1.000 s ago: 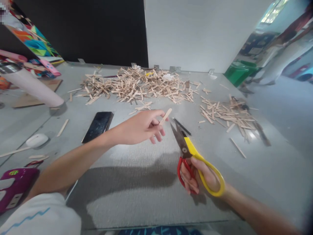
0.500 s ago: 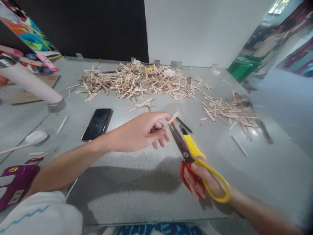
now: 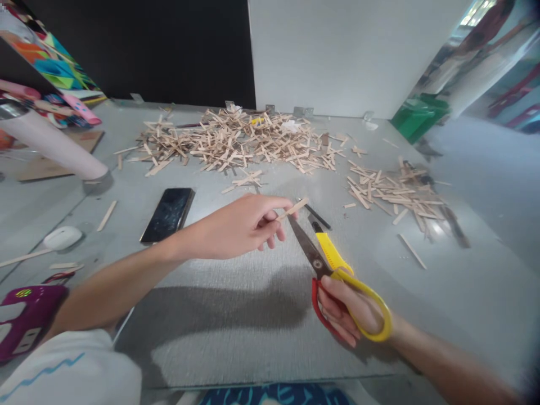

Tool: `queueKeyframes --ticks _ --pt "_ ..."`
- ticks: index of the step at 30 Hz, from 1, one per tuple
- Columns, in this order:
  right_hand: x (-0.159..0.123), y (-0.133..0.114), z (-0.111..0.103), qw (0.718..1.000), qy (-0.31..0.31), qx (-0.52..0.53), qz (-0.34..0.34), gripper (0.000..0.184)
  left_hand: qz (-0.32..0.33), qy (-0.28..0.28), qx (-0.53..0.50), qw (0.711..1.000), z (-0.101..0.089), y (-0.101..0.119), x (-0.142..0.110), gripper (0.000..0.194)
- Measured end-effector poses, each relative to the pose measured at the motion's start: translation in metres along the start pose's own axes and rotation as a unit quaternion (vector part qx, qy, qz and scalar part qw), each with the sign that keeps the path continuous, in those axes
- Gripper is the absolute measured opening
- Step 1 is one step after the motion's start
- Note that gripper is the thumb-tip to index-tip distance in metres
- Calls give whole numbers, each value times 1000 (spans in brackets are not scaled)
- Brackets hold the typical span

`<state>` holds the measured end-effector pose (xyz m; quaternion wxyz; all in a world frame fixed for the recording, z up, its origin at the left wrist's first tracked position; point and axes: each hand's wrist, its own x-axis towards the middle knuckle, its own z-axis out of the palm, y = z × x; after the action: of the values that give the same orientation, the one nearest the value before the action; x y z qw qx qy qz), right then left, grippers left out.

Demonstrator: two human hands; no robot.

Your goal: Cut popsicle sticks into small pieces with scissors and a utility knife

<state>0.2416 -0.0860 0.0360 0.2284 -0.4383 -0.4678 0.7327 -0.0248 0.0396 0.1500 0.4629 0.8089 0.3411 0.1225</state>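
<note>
My left hand [image 3: 240, 226] pinches a short flat wooden craft stick [image 3: 297, 207] between thumb and fingers, above the middle of the table. In my right hand [image 3: 343, 298] is a pair of scissors [image 3: 307, 245] with one red and one yellow handle loop. Its dark blades point up and left, and their tips meet the stick close to my left fingertips. Whether the blades are parted at the stick I cannot tell. Just behind the scissors lies a yellow utility knife [image 3: 329, 250], partly hidden by them, near a thin black strip [image 3: 318, 216].
A large heap of stick pieces [image 3: 236, 140] lies along the back of the table [image 3: 202, 349], a smaller pile [image 3: 392, 191] at right. To the left are a phone [image 3: 169, 215], a white mouse [image 3: 63, 238] and a pale bottle [image 3: 54, 140]. A green bin [image 3: 419, 118] stands beyond.
My right hand and the scissors have shifted slightly left. The stick in my left hand has tilted flatter and dropped a little.
</note>
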Motion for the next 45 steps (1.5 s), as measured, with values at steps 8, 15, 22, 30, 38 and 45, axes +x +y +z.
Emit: queueKeyframes --ticks 8,15,22,30,38,45 --pt "4 1 4 999 12 -25 -18 80 -7 -35 5 999 -10 1 4 33" --pt "12 3 -3 999 -1 -2 -42 73 6 -57 76 995 -23 -3 5 37" --pt "19 4 -11 997 -10 -29 -75 66 18 -59 100 993 -26 -9 5 39" --pt "14 -1 -6 996 1 -76 -40 74 19 -57 101 993 -23 -11 8 45" --pt "23 7 -8 999 32 -25 -9 78 -29 -58 80 995 -11 -21 25 46" --pt "27 6 -10 997 32 47 -56 71 -43 -47 46 997 -23 -16 20 39"
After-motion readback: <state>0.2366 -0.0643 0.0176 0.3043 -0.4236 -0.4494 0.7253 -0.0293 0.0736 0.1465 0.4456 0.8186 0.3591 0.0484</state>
